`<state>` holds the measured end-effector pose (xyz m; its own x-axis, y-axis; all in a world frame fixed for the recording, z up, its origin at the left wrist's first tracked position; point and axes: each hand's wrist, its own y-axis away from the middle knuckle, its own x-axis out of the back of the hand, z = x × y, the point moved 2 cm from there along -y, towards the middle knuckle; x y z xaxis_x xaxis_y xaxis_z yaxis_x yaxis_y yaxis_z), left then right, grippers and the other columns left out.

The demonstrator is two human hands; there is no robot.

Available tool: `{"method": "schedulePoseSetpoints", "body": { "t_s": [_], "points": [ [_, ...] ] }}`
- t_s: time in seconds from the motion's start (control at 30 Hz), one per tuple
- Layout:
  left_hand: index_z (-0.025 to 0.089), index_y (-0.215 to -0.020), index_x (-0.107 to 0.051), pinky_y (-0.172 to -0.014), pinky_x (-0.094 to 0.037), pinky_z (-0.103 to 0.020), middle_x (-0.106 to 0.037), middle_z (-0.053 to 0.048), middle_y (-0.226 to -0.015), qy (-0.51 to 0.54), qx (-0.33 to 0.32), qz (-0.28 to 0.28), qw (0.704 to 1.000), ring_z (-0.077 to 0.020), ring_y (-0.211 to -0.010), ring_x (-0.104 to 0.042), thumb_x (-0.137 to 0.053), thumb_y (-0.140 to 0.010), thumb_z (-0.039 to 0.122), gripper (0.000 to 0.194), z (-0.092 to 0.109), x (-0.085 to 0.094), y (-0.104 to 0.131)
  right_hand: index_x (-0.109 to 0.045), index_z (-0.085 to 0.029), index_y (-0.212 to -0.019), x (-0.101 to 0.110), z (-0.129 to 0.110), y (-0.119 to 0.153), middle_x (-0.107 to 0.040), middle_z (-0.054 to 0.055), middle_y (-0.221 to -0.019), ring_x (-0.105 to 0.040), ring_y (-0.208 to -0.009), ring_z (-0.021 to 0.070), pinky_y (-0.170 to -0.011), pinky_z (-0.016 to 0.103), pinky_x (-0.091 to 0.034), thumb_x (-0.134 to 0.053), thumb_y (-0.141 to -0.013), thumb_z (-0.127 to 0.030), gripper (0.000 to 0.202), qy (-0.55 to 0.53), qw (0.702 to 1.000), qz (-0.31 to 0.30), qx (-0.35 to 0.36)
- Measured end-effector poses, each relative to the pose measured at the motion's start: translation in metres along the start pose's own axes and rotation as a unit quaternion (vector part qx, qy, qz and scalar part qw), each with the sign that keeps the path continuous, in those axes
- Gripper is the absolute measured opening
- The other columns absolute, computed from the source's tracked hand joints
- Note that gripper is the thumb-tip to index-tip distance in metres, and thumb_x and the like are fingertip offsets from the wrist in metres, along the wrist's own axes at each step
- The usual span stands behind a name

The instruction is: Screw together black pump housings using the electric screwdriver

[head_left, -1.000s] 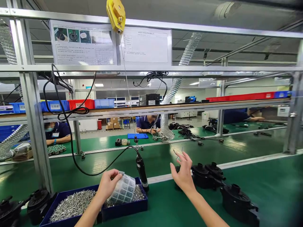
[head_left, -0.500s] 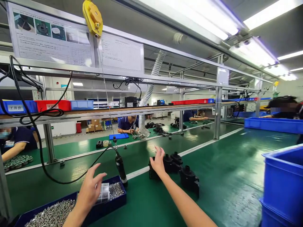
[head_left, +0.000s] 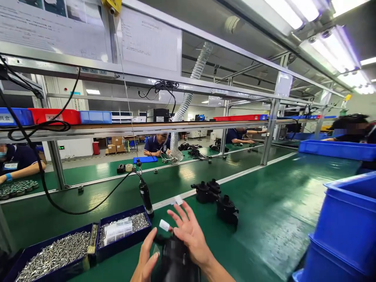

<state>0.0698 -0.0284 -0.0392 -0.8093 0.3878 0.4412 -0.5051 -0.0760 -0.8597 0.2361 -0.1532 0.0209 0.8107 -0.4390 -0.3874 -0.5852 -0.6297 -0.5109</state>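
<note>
A black part [head_left: 176, 258] with a white-capped lead [head_left: 165, 225] lies between my two hands at the bottom centre, partly blurred. My left hand [head_left: 147, 254] is at its left side, thumb and fingers apart. Spread fingers show on my right hand [head_left: 189, 233], whose palm is against or just beside the part's upper right; contact is hard to tell. Behind it, several black housings [head_left: 226, 209] stand on the green table. A black electric screwdriver [head_left: 146, 196] hangs to the left of them by a cable.
Blue trays of screws [head_left: 58, 254] and small metal pieces [head_left: 139, 222] stand at the lower left. Stacked blue bins [head_left: 346, 223] rise at the right. A metal rail [head_left: 176, 199] crosses the green table [head_left: 264, 235]. People sit beyond the shelf frame.
My left hand has moved right from the screw trays, my right hand down and nearer. A black part is now between them, and fewer housings stand behind. The view has shifted.
</note>
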Motion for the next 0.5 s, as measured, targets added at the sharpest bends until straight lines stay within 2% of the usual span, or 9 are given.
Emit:
{"method": "schedulePoseSetpoints", "body": {
  "t_s": [0.07,0.13,0.2,0.27,0.37,0.43,0.5],
  "points": [
    [0.039,-0.174,-0.015,-0.09,-0.069,-0.046,-0.062,-0.016,-0.151,0.026,0.02,-0.02,0.999,-0.0356,-0.126,-0.071,-0.077,-0.095,0.039,0.1,0.002,0.001,0.003,-0.044,-0.044,-0.15,-0.008,0.018,0.008,-0.047,0.013,-0.156,-0.054,-0.142,0.043,-0.098,0.063,-0.061,-0.1,-0.068,-0.05,0.1,-0.074,0.996,0.005,-0.043],
    [0.041,-0.173,-0.015,-0.087,-0.07,-0.045,-0.065,-0.014,-0.146,0.043,0.028,-0.025,0.998,-0.0347,-0.121,-0.072,-0.077,-0.095,0.036,0.1,0.003,0.001,0.008,-0.046,-0.042,-0.147,-0.011,0.029,0.01,-0.049,0.012,-0.151,-0.057,-0.138,0.0422,-0.103,0.066,-0.057,-0.101,-0.062,-0.055,0.102,-0.076,0.996,0.02,-0.05],
    [0.043,-0.172,-0.018,-0.087,-0.07,-0.045,-0.062,-0.014,-0.148,0.032,0.011,-0.016,0.999,-0.0351,-0.123,-0.071,-0.08,-0.092,0.032,0.102,0.007,0.003,0.013,-0.046,-0.04,-0.146,-0.011,0.029,0.01,-0.046,0.011,-0.153,-0.058,-0.137,0.0381,-0.111,0.066,-0.053,-0.098,-0.07,-0.056,0.093,-0.052,0.997,0.029,-0.048],
    [0.047,-0.17,-0.021,-0.094,-0.068,-0.048,-0.053,-0.015,-0.157,0.012,-0.019,-0.009,1.0,-0.0364,-0.131,-0.065,-0.086,-0.087,0.027,0.107,0.012,0.006,0.015,-0.046,-0.039,-0.146,-0.009,0.018,0.01,-0.038,0.01,-0.16,-0.054,-0.138,0.0339,-0.112,0.06,-0.053,-0.093,-0.081,-0.05,0.081,-0.027,0.998,0.038,-0.038],
    [0.04,-0.171,-0.017,-0.106,-0.06,-0.059,-0.034,-0.021,-0.167,-0.01,-0.053,-0.01,0.999,-0.0412,-0.148,-0.049,-0.091,-0.082,0.022,0.117,0.019,0.01,0.01,-0.043,-0.041,-0.149,-0.004,-0.008,0.017,-0.03,0.01,-0.164,-0.05,-0.135,0.0292,-0.094,0.044,-0.062,-0.085,-0.092,-0.043,0.071,0.034,0.998,0.052,0.0],
    [0.03,-0.173,-0.012,-0.108,-0.057,-0.063,-0.03,-0.027,-0.164,-0.017,-0.058,-0.002,0.998,-0.043,-0.15,-0.044,-0.094,-0.081,0.032,0.123,0.02,0.013,0.002,-0.038,-0.044,-0.152,-0.004,-0.022,0.027,-0.028,0.009,-0.165,-0.05,-0.128,0.0274,-0.077,0.034,-0.06,-0.082,-0.095,-0.042,0.072,0.067,0.997,0.039,0.013],
    [0.024,-0.174,-0.01,-0.11,-0.055,-0.063,-0.033,-0.029,-0.161,-0.02,-0.052,0.004,0.998,-0.0423,-0.148,-0.045,-0.094,-0.082,0.041,0.125,0.02,0.017,-0.004,-0.033,-0.048,-0.155,-0.005,-0.028,0.038,-0.024,0.009,-0.167,-0.052,-0.123,0.0272,-0.068,0.031,-0.056,-0.082,-0.095,-0.041,0.077,0.071,0.997,0.006,-0.012]
  ]
}}
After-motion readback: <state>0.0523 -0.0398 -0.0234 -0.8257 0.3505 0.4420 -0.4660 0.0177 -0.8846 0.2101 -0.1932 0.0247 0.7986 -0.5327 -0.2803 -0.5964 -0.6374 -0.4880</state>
